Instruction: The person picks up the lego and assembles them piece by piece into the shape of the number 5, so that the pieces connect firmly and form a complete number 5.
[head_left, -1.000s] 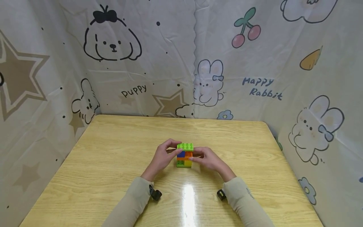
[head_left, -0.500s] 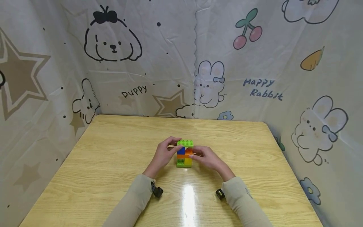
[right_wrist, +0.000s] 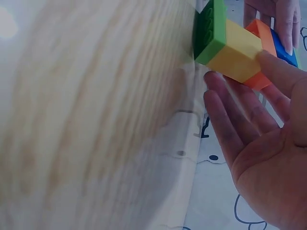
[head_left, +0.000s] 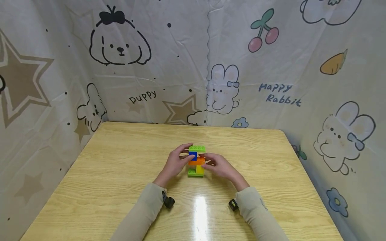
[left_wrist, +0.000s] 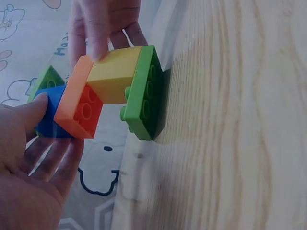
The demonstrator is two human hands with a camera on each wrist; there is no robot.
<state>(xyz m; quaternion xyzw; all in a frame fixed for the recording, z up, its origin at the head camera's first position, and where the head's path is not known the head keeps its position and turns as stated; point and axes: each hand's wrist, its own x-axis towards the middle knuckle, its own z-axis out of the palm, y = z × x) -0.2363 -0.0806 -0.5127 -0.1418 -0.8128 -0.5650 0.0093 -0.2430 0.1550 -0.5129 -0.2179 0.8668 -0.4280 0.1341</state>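
A small stack of toy building bricks stands between both hands in the head view. Its base is a green brick (left_wrist: 144, 96), with a yellow brick (left_wrist: 115, 72) on one end. Above that comes an orange brick (left_wrist: 79, 103), then a blue brick (head_left: 192, 156) at the left and a lime-green brick (head_left: 197, 148) on top. My left hand (head_left: 175, 162) pinches the blue brick, thumb on its near face and fingers behind. My right hand (head_left: 221, 166) grips the stack where yellow meets orange, thumb on the near side. The stack leans away from me.
The stack is at the middle of a wood-grain table (head_left: 120, 160). A printed fabric curtain (head_left: 181, 43) encloses the table's back and sides. Black wrist cameras (head_left: 169, 202) sit at both sleeve cuffs.
The stack has tipped backward, showing more of its near side and less of the lime-green top. Both hands have shifted slightly away from me with it, and the left thumb is lower, on the blue brick.
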